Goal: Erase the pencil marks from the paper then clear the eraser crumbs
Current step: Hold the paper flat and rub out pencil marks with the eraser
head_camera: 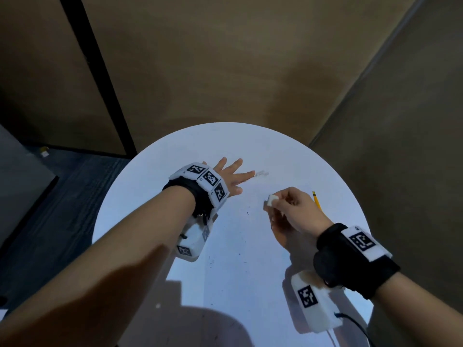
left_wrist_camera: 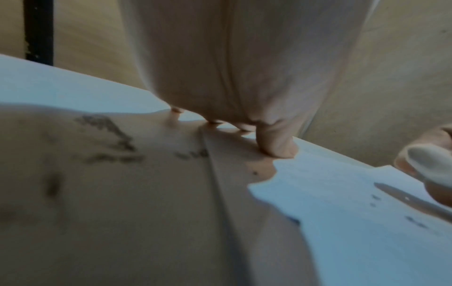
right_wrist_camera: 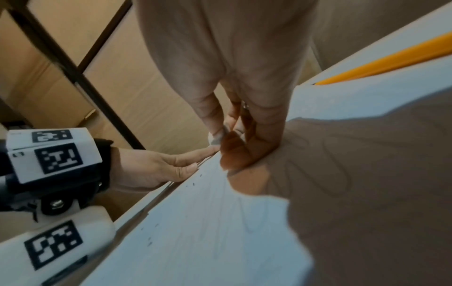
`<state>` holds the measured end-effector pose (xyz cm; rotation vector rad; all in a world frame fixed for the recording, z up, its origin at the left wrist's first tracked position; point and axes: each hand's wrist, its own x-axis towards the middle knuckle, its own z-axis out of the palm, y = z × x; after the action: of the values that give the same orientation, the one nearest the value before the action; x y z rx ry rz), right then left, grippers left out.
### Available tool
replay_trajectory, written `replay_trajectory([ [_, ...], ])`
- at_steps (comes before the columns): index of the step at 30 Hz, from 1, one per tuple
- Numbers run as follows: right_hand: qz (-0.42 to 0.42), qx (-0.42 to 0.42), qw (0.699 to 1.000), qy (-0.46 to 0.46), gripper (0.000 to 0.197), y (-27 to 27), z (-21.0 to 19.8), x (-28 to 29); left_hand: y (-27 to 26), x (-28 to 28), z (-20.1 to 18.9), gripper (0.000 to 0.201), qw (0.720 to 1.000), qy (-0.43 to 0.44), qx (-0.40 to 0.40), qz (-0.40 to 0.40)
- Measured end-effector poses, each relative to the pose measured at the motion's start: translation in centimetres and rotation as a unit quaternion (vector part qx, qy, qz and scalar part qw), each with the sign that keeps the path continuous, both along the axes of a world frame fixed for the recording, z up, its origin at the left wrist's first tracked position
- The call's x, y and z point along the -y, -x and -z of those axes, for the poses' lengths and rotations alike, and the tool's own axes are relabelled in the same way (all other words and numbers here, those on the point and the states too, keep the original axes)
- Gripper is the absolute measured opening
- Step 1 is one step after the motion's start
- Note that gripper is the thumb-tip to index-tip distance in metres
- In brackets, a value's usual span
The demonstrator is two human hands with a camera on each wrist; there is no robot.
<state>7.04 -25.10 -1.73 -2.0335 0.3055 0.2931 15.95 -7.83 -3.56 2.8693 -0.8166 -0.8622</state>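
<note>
1. A round white surface (head_camera: 288, 156) fills the lower middle of the head view; its top is bright and glossy, so the edges of any sheet of white paper on it cannot be told apart from it.
2. Behind the far edge of the surface stand brown cardboard panels (head_camera: 213, 58), with a black vertical post (head_camera: 100, 78) on the left; dark blue-grey carpet (head_camera: 62, 196) shows beyond the left edge.
3. A faint grey smudge of pencil marks (head_camera: 261, 173) lies towards the far edge of the surface, near its middle.
4. Small dark eraser crumbs (head_camera: 248, 213) are scattered over the middle of the surface and towards the near edge.
5. The left hand (head_camera: 226, 177) lies flat with fingers spread wide and straight, palm down on the surface; its forefinger tip reaches just to the left end of the smudge.
6. The right hand (head_camera: 295, 209) is curled, pinching a small white block eraser (head_camera: 271, 199) between thumb and fingertips; the eraser sits nearer than the smudge and to its right, apart from it.
7. A yellow pencil (head_camera: 316, 199) lies on the surface just beyond the right hand, towards the right edge.
8. Both wrists carry black straps with white marker-printed blocks (head_camera: 209, 180).
</note>
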Motion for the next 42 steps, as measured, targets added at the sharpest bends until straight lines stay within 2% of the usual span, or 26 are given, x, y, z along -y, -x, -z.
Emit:
replay_trajectory([
  [2,-0.012,0.000,1.000,0.020,0.009,-0.2,0.2,0.1,0.4,-0.1,-0.5,0.074,1.000,0.001,-0.019,-0.002],
  [3,-0.017,-0.002,1.000,0.025,0.008,-0.4,0.2,0.2,0.2,-0.4,-0.4,0.065,1.000,0.016,-0.026,0.007],
  [4,-0.026,-0.003,0.999,0.033,0.007,-0.4,0.2,0.2,0.0,-0.4,-0.6,0.112,1.000,0.008,-0.025,0.007],
  [5,-0.034,-0.003,0.998,0.043,0.007,-0.5,0.3,0.2,-0.1,-0.6,-0.5,0.065,0.999,0.001,-0.042,0.012],
  [6,-0.040,-0.002,0.998,0.052,0.008,-0.6,0.3,0.2,-0.3,-0.6,-0.4,0.060,0.999,0.027,-0.027,0.009],
  [7,-0.044,-0.001,0.997,0.062,0.008,-0.7,0.4,0.2,-0.5,-0.9,-0.1,0.052,0.998,0.033,-0.046,0.011],
  [10,-0.051,-0.001,0.995,0.081,0.010,-0.7,0.4,-0.2,-0.9,-2.0,0.5,0.052,0.994,0.087,-0.064,0.022],
  [12,-0.058,-0.003,0.995,0.086,0.010,-0.8,0.3,-0.5,-0.7,-2.3,0.4,0.046,0.993,0.081,-0.074,0.031],
  [14,-0.075,-0.004,0.992,0.102,0.011,-0.8,0.2,-0.9,0.1,-2.1,0.2,0.055,0.997,0.037,-0.065,0.028],
  [18,-0.102,0.027,0.975,0.195,0.010,-1.0,-0.1,-1.9,1.7,-1.2,0.6,0.088,0.998,-0.011,-0.029,0.056],
  [20,-0.102,0.054,0.968,0.222,0.010,-1.5,-0.1,-2.4,1.7,-1.0,0.8,0.094,0.998,-0.024,-0.024,0.051],
  [25,-0.132,0.083,0.950,0.272,0.015,-1.5,0.0,-2.7,1.6,-0.9,0.8,0.098,0.999,-0.020,-0.031,0.038],
  [29,-0.186,0.059,0.944,0.268,0.012,-0.8,-0.4,-2.4,1.7,-1.1,1.1,0.098,0.999,-0.012,-0.027,0.037],
  [34,-0.138,0.080,0.952,0.263,0.016,-1.9,-0.4,-2.6,1.4,-1.2,1.6,0.097,0.999,-0.009,-0.018,0.041],
  [39,-0.228,0.035,0.932,0.279,0.030,-0.8,-1.1,-2.8,1.4,-1.4,2.1,0.098,0.999,-0.008,-0.009,0.042],
  [42,-0.182,0.054,0.936,0.296,0.019,-2.3,-1.4,-2.7,1.3,-1.4,2.1,0.095,0.999,-0.008,-0.008,0.047],
])
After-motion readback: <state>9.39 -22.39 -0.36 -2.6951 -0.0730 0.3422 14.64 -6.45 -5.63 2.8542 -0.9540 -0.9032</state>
